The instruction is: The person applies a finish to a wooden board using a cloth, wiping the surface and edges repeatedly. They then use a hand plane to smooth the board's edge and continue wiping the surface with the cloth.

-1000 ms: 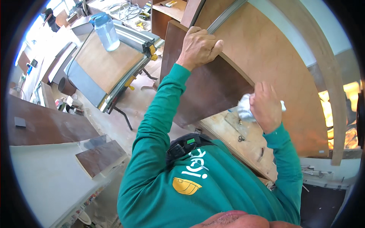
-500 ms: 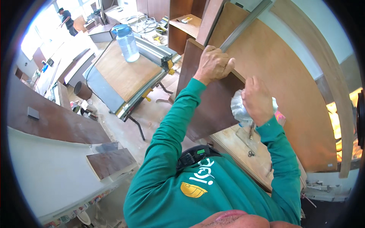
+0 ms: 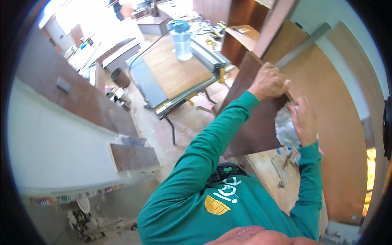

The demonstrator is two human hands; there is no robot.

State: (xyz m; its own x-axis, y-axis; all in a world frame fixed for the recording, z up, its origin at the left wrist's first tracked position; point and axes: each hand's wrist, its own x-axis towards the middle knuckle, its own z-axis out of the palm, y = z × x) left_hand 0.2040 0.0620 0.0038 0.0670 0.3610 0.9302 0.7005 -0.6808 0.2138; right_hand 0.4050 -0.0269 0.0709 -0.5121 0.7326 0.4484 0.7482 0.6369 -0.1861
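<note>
Got the dark brown panel (image 3: 255,122) up on edge in front of me, leaning toward the big lighter board (image 3: 326,134) that stands just behind it. My left hand (image 3: 269,83) is clamped over the panel's top corner, fingers curled over the edge and thumb on the face, so that grip is pressed tight on the wood. Holding it that high makes sense to me: with a panel stood on edge, the top corner is where you get the leverage to keep it from tipping.

My right hand (image 3: 303,120) is at the panel's right edge with a wad of crumpled clear plastic (image 3: 286,130) bunched against it. The fingers look closed round the plastic, though the wad hides most of them, so I can't swear how tight. It sits right where the panel meets the board behind.

The panel's lower end drops down behind my sleeve, above the pale bench (image 3: 281,179) with a few small bits of hardware lying on it, so I can't tell if it actually rests there.

Over on my left, well apart, there's a table saw (image 3: 175,77) with a clear plastic jug (image 3: 180,38) standing on it, and a short offcut (image 3: 134,157) lying on a ledge by the wall.
</note>
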